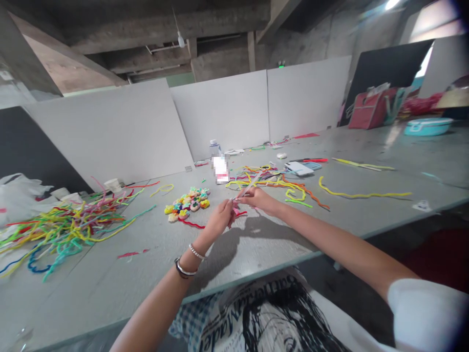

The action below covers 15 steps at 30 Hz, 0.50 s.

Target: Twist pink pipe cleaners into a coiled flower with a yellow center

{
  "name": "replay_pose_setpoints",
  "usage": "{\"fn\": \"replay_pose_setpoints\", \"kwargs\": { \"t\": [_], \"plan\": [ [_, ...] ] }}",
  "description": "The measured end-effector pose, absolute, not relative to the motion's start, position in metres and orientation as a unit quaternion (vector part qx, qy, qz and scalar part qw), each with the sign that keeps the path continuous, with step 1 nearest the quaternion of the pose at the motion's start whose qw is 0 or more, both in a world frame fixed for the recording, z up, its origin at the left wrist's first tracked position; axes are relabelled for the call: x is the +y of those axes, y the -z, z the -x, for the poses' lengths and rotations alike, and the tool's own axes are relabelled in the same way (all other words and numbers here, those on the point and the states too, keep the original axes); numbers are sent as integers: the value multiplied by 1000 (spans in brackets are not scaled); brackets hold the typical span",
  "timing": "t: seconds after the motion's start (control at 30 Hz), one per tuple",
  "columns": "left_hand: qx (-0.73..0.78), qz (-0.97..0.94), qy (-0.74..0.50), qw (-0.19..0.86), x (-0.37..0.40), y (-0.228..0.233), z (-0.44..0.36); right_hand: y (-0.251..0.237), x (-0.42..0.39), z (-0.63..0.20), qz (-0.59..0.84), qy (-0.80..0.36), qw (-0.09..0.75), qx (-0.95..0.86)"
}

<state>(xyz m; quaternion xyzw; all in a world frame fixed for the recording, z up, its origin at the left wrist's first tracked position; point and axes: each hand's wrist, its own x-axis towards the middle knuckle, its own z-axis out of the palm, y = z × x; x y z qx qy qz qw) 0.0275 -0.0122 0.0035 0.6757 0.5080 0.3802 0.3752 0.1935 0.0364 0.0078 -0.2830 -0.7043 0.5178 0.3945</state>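
We see fuzzy sticks [86, 217], fluffy little flowers [188, 203] and a smooth, slightly shiny table [154, 278]. The bag [24, 193] is thin, crinkly plastic, the blue box [428, 128] looks like glossy plastic, the bangle [186, 273] looks like shiny metal, and the ceiling beams [168, 32] look like rough concrete.

Mid-frame, the left hand [223, 215] and right hand [258, 200] hid the lower end of a pale strip [254, 181]. The left edge cut off a white plastic bag [17, 194]; pixelation blurred an upright object [220, 170] near the centre.
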Motion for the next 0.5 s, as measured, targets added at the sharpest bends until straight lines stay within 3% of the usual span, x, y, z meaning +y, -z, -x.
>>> {"fn": "replay_pose_setpoints", "kwargs": {
  "t": [0.27,0.5],
  "plan": [
    [536,-799,-272,20,-25,-7,-27,-6,40,-196,298,-564,381,-669],
    [602,-765,-208,-101,-27,-8,-25,-5,40,-196,245,-576,372,-685]
  ]
}}
